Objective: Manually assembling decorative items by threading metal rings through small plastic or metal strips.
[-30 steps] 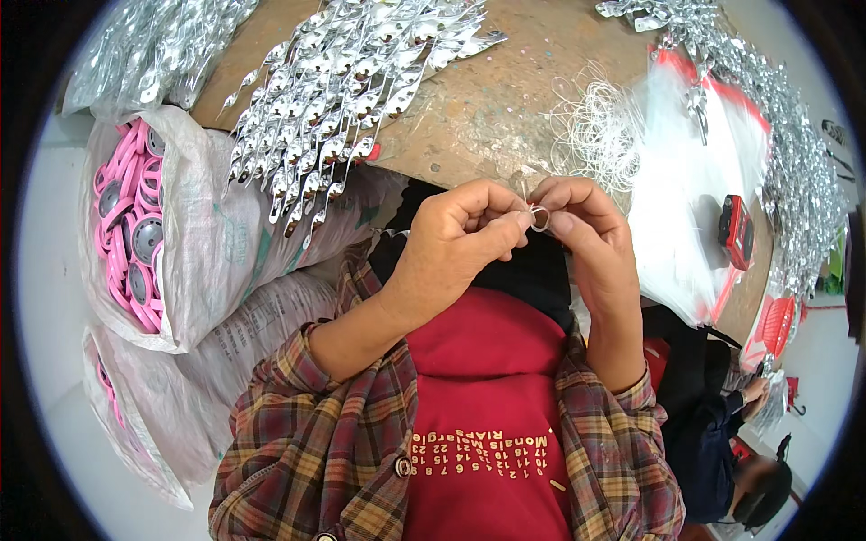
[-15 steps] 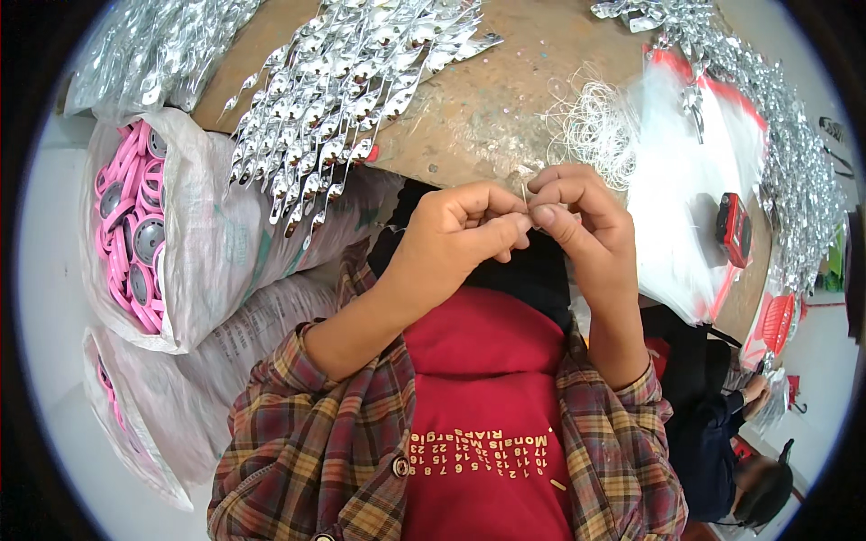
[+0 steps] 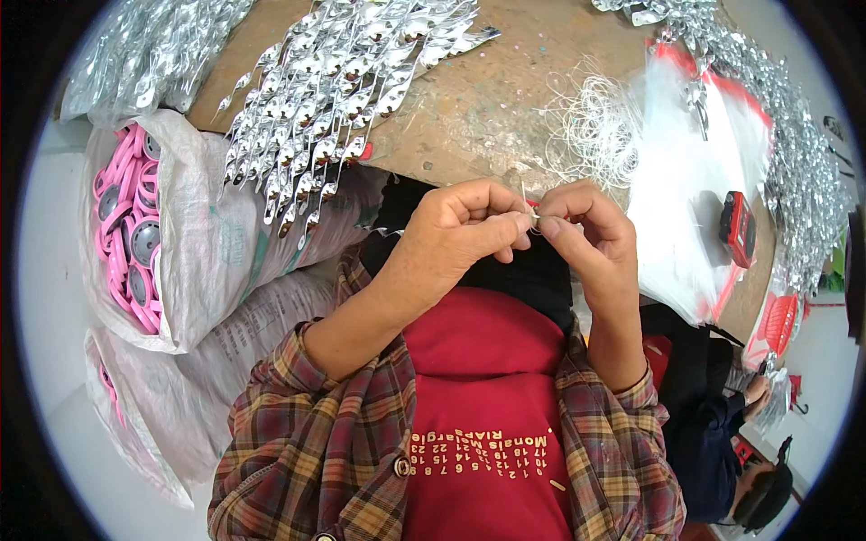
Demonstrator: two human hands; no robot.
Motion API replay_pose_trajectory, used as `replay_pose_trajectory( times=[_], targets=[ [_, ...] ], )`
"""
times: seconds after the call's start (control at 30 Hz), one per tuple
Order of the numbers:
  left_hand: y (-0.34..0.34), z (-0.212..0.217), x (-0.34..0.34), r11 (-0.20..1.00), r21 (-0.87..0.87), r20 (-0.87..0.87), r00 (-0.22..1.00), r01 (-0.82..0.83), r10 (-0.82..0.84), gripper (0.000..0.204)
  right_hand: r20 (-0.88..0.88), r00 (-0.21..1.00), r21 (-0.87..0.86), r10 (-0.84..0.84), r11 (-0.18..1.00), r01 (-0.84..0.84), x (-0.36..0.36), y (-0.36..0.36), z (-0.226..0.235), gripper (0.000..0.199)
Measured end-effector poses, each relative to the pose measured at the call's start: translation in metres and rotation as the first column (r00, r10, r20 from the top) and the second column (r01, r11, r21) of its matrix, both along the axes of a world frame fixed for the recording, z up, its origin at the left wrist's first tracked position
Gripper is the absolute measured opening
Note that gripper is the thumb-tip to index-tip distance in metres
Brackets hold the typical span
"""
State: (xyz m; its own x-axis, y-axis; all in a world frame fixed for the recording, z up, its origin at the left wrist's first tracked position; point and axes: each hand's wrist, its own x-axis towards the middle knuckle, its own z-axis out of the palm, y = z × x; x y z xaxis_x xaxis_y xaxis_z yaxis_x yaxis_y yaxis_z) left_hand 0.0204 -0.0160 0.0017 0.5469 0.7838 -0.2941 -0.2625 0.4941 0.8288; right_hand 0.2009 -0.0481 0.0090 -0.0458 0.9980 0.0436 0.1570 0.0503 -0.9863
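Fingertips of the left hand (image 3: 460, 230) and right hand (image 3: 586, 225) pinch a thin white thread (image 3: 527, 200) between them, held above the worktable's (image 3: 469, 117) near edge. Doing this well likely means keeping both pinches close together and the thread taut, clear of the loose thread bundle (image 3: 595, 126) and silvery spiral ornaments (image 3: 334, 81).

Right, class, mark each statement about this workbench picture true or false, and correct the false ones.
1. Both hands pinch a thin white thread between their fingertips. True: left hand, right hand, thread.
2. The sack at the left holds blue rings. False: they are pink rings.
3. Silver twisted ornaments lie heaped on the table. True.
4. The person wears a plain green shirt. False: it is a plaid shirt.
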Motion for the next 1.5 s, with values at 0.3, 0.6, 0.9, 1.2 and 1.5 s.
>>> replay_pose_trajectory(
  times=[0.3,0.6,0.9,1.2,1.5],
  targets=[
    [0.006,0.003,-0.001,0.859,0.503,-0.372,0.920,0.090,0.122,0.011,0.681,0.723,0.332,-0.114,0.928,-0.167,0.001,0.007,0.013,0.013],
    [0.004,0.023,-0.005,0.948,0.284,-0.371,0.928,0.143,-0.029,0.012,0.652,0.692,0.503,-0.309,0.860,-0.090,-0.006,0.014,0.005,0.015],
    [0.001,0.002,-0.002,0.937,0.340,-0.135,0.981,-0.085,0.138,0.015,-0.450,0.888,-0.196,-0.098,0.980,0.009,-0.019,0.006,0.004,0.009],
    [0.006,-0.003,-0.002,0.976,0.182,0.001,0.992,-0.123,0.125,0.015,-0.472,0.878,-0.232,-0.083,0.972,-0.032,-0.018,0.011,0.000,0.008],
    [0.008,-0.001,-0.003,0.987,0.124,0.003,0.995,-0.101,0.102,0.014,-0.476,0.878,-0.214,-0.060,0.976,-0.050,-0.016,0.010,0.000,0.008]
  ],
)
